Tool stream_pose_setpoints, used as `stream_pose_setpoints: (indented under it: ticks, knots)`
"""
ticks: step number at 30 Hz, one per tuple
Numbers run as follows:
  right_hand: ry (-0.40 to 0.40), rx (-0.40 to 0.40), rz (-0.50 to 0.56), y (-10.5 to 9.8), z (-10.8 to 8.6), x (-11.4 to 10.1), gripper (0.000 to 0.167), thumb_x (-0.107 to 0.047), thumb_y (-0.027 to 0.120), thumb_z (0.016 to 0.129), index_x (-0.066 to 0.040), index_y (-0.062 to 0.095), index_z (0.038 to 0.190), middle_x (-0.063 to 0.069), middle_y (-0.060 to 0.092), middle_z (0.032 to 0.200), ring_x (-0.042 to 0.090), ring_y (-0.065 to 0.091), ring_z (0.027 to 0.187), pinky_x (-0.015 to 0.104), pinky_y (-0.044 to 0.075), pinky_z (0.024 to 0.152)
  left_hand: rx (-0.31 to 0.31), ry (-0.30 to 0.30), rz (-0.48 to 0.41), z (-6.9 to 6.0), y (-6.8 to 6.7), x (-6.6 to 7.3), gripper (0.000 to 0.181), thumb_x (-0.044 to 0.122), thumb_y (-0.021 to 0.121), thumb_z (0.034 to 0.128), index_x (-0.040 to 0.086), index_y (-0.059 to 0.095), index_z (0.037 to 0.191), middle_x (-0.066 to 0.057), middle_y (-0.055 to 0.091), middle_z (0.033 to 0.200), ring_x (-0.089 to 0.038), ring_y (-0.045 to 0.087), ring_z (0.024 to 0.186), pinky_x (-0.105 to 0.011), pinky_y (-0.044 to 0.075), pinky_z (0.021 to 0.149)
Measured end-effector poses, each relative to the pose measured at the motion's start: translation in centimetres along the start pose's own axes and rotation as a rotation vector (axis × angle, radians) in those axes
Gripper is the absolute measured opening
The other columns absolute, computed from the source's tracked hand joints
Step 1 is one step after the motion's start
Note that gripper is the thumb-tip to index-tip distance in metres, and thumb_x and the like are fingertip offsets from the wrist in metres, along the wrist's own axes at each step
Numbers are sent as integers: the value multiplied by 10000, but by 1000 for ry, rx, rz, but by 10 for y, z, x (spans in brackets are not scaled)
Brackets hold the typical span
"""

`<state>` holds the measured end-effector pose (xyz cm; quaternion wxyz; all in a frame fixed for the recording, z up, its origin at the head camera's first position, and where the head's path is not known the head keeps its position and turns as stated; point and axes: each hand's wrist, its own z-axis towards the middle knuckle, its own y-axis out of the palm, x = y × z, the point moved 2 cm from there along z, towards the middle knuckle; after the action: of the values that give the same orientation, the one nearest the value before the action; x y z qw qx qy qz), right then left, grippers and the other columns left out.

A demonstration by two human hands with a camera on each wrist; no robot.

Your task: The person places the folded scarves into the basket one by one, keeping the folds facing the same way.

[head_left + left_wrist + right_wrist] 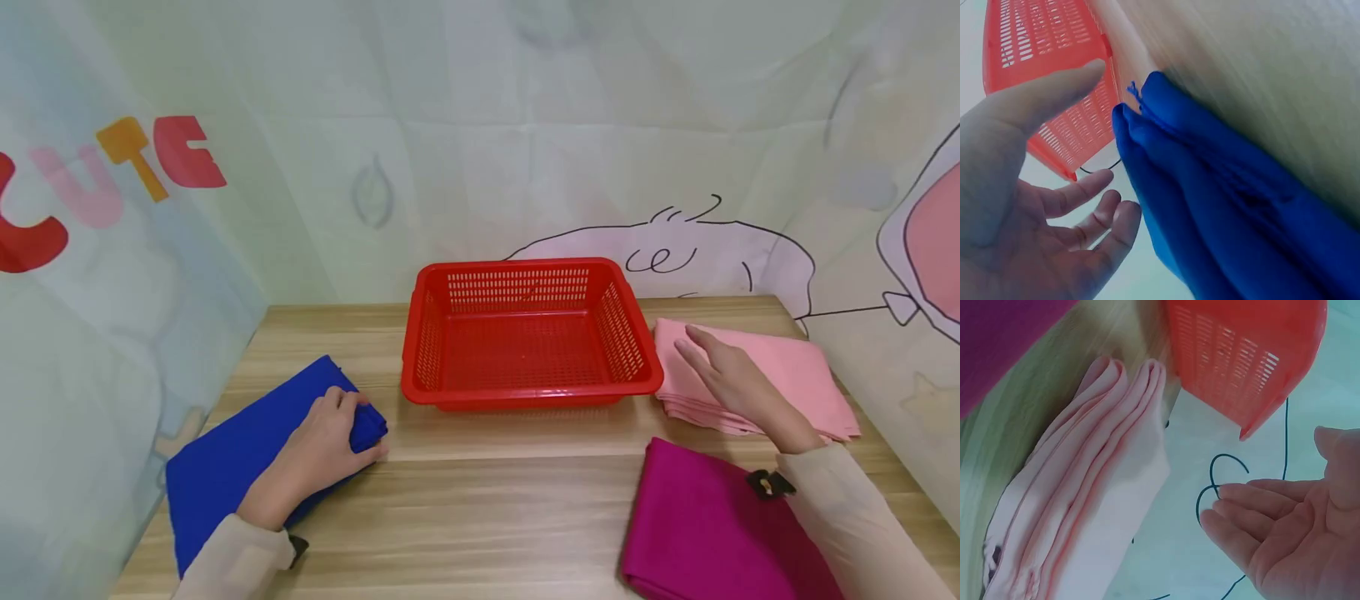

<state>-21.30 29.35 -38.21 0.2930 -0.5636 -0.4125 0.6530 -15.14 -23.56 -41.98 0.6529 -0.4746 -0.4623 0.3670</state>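
Note:
A folded blue cloth [240, 450] lies at the left of the table. My left hand [324, 442] is over its right end, thumb apart from the bent fingers. In the left wrist view a gap shows between that hand and the blue cloth's layered edge [1197, 181]. On the right, a folded pink cloth [787, 367] lies beside the red basket [532, 393]. Above the pink cloth hovers my right hand [731, 383], fingers extended and holding nothing. The right wrist view shows it apart from the pink folds [1085, 481].
The red plastic basket, with slotted walls, stands at the back middle with nothing visible inside. A folded magenta cloth [712, 533] lies front right, below the right sleeve. Printed curtains [465, 167] hang behind and beside the wooden table [480, 517].

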Motion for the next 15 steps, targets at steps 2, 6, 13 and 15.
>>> stream_pose_setpoints:
  ticks: [2,6,13,15]
  knots:
    - [-11,7,20,0,1,-3,682,-432,333,1087,137,339,1463,355,384,1460,526,367,1335,655,289,1076,-9,-21,9,0,2,1,683,395,840,784,-57,548,1204,-219,505,1063,-387,542,933,-549,528,767]
    - [-34,28,51,1,6,-9,659,-425,332,1088,128,384,1443,344,447,1420,504,430,1301,636,332,1063,-22,-67,44,0,5,3,674,392,843,778,-54,550,1189,-239,519,1032,-382,571,880,-544,545,709]
    - [-24,14,195,6,13,-16,642,-429,379,1079,104,399,1436,325,577,1220,360,693,872,417,599,675,-25,-83,79,3,12,3,650,368,843,774,-56,554,1173,-248,541,984,-381,589,825,-533,550,647]
    - [-25,12,229,8,16,-17,635,-422,389,1078,102,401,1436,315,583,1183,319,699,835,361,599,630,-20,-76,90,3,14,2,645,358,851,766,-60,562,1162,-241,550,961,-382,594,823,-531,550,644]
